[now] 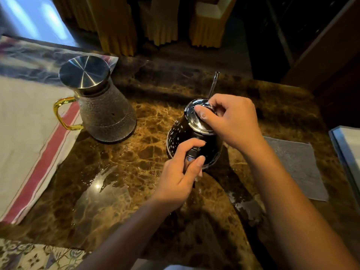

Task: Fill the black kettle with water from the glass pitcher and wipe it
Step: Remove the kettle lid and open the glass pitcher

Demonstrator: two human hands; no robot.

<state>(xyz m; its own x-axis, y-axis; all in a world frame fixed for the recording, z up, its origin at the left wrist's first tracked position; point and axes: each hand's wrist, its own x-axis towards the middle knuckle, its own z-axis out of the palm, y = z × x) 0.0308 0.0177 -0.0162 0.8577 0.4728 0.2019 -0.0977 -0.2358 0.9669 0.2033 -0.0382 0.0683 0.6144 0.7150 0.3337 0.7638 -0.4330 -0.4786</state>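
While the black kettle (191,141) stands on the brown marbled counter (120,172), its handle is gripped by the closed fingers of the left hand (183,172), and the steel lid (198,117) is pinched at its knob by the fingertips of the right hand (231,121). Whether the lid is being seated or lifted cannot be told. Droplets are noted on the kettle's dark body, and a thin spout (213,84) is seen rising behind the lid. The glass pitcher (103,110), capped with its own metal lid and fitted with a gold handle, is set down well apart on the left, partly on a red-striped cloth (35,149). Wet patches are observed on the counter near the kettle. A grey cloth (298,168) lies flat just right of the right forearm, untouched. Filling is judged likely finished; wiping is not yet begun. It is judged that the right hand must be freed from the lid and the grey cloth fetched while the kettle is steadied.
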